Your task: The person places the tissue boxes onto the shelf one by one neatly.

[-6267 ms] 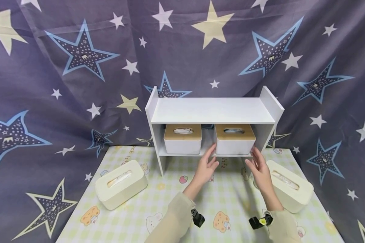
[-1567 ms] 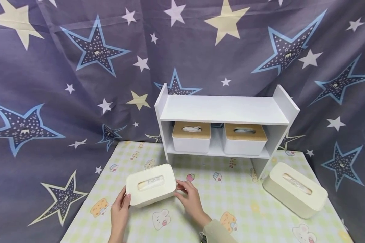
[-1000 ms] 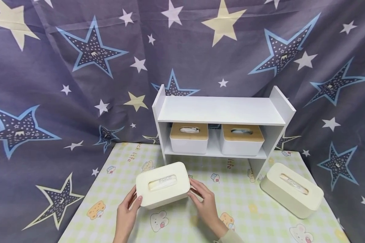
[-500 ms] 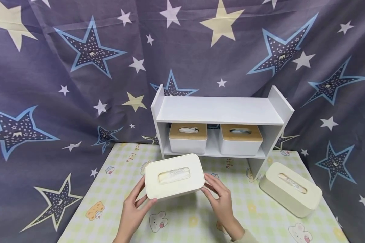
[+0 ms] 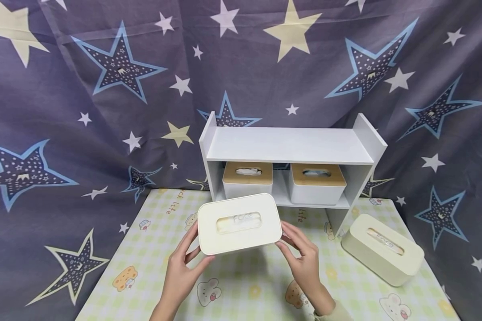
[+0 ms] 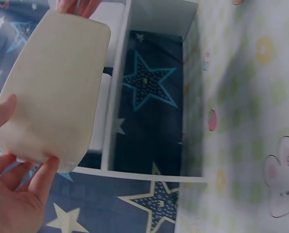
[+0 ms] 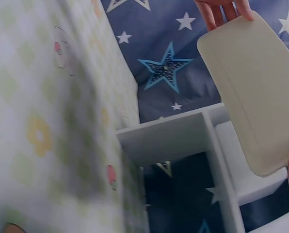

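Observation:
A cream tissue box (image 5: 241, 247) with an oval slot in its lid is held up off the table between both hands. My left hand (image 5: 180, 272) grips its left end, thumb at the near side and fingers around the end. The right hand (image 5: 303, 258) grips the opposite end the same way. From the left wrist view, the underside of the tissue box (image 6: 57, 87) shows, with fingers at both ends. In the head view the box overlaps the lower front of the white shelf unit (image 5: 289, 145).
Two white tissue boxes with wooden lids, one left (image 5: 247, 174) and one right (image 5: 317, 183), stand on the lower shelf. A second cream tissue box (image 5: 381, 252) lies angled on the table's right. A star-patterned curtain (image 5: 104, 133) hangs behind the checked tablecloth (image 5: 152, 249).
Earlier both hands were at the right wooden-lidded box on the shelf. Since then they have gripped the left cream tissue box, lifted it and moved it right and toward the shelf.

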Demonstrator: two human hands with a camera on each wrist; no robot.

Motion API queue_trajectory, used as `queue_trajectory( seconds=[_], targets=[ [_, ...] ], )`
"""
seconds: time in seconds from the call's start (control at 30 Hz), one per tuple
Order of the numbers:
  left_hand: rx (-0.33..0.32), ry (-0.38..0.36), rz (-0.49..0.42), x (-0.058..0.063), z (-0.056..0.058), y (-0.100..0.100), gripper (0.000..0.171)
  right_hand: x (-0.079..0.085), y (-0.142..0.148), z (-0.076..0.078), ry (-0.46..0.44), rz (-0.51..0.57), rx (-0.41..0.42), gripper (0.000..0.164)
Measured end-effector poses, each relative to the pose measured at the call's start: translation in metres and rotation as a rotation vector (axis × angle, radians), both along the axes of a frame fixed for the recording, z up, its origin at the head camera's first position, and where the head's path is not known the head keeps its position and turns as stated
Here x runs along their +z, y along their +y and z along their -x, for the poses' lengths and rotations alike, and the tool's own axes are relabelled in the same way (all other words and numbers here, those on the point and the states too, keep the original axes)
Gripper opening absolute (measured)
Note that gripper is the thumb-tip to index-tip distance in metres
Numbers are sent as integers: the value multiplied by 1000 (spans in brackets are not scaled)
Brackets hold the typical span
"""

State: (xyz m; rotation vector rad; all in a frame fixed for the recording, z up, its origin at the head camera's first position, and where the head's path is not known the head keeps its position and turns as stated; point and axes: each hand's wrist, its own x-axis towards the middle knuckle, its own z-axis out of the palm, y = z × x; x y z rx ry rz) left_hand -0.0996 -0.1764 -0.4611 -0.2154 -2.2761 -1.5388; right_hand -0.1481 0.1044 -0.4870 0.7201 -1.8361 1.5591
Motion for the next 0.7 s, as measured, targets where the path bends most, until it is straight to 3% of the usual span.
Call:
queue_trajectory(
  seconds=[0.4,0.7],
  targets=[
    [-32,264,0,34,13,13,82,38,10,6,91,40,-37,50],
    [-43,334,-11,63,26,22,78,65,13,16,168,77,-67,44]
  ],
)
